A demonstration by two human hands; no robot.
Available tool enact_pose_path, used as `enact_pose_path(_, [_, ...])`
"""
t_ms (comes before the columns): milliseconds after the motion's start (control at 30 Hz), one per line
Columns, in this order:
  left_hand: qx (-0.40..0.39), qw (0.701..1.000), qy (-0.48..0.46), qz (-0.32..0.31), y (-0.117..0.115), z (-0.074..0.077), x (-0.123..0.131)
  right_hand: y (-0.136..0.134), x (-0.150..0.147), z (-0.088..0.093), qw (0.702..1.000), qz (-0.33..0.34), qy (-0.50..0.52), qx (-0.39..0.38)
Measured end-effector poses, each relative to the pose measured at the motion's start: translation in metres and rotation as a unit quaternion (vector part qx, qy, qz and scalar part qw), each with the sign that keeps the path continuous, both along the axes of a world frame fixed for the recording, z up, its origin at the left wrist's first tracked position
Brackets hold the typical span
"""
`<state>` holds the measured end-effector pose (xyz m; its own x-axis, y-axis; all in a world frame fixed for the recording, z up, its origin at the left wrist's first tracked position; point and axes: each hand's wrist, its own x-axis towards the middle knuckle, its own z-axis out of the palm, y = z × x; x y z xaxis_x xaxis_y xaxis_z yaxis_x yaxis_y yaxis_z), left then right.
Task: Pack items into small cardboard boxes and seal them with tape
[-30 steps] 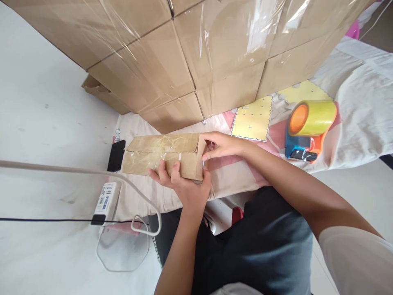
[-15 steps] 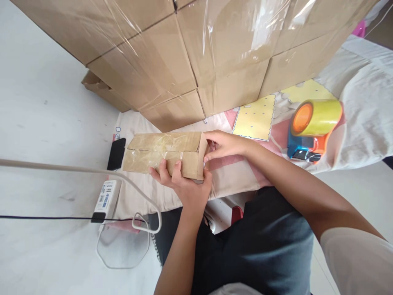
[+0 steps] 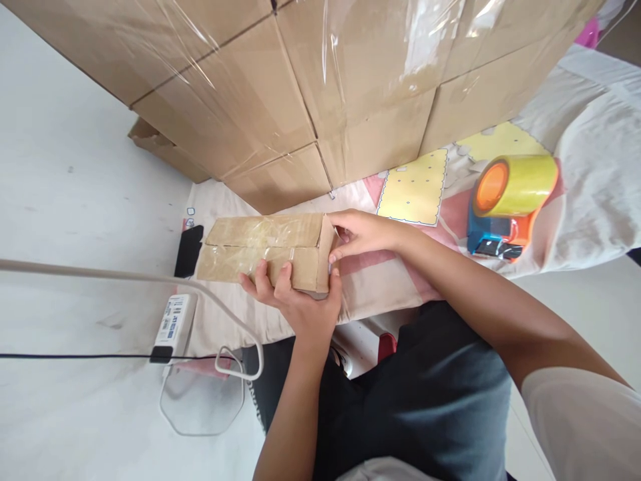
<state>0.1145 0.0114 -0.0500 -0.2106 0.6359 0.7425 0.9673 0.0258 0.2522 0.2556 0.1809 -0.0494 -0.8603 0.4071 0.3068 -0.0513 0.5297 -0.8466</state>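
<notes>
A small brown cardboard box [image 3: 260, 250], wrapped with clear tape, lies lengthwise on a patterned cloth [image 3: 380, 280] in front of me. My left hand [image 3: 295, 297] grips its near side from below, fingers curled up over the front face. My right hand [image 3: 360, 234] is at the box's right end, fingers pinched on the end flap there. What lies inside the box end is hidden by the fingers.
A large stack of cardboard cartons under clear film [image 3: 320, 80] rises just behind the box. A tape dispenser with a yellow roll [image 3: 508, 200] sits at the right. A black phone [image 3: 189, 250], a white power adapter [image 3: 170, 324] and cables [image 3: 220, 314] lie at the left.
Both hands keep their hold on the small box; it has barely shifted. Only the view has moved slightly.
</notes>
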Motion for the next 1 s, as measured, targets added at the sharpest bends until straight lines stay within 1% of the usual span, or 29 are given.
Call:
enact_pose_path(267, [-0.01,1.0,0.002,0.01,0.001,-0.001,0.001,0.0,0.001,0.005,1.0,-0.002,-0.012,0.011])
enact_pose_path(433, [0.018,1.0,0.004,0.005,0.003,0.0,0.0,0.001,0.0,0.002,0.999,-0.005,0.0,0.039])
enact_pose_path(533, [0.026,1.0,0.004,-0.007,0.005,0.001,-0.001,0.0,0.0,0.001,0.999,0.001,0.007,0.032])
enact_pose_path(767, [0.005,1.0,0.008,-0.016,0.005,0.004,-0.003,-0.001,0.0,0.001,1.0,0.009,0.018,0.01])
enact_pose_path(833, [0.011,1.0,0.01,-0.014,0.006,0.003,-0.004,-0.002,0.0,0.001,1.0,-0.003,0.009,0.017])
enact_pose_path(900, [0.018,1.0,0.014,-0.018,0.007,0.002,-0.006,-0.004,-0.001,0.002,0.998,-0.038,-0.016,0.037])
enact_pose_path(1000, [0.027,0.998,0.023,-0.042,0.006,0.002,-0.012,-0.009,-0.002,0.004,0.992,-0.093,-0.058,0.064])
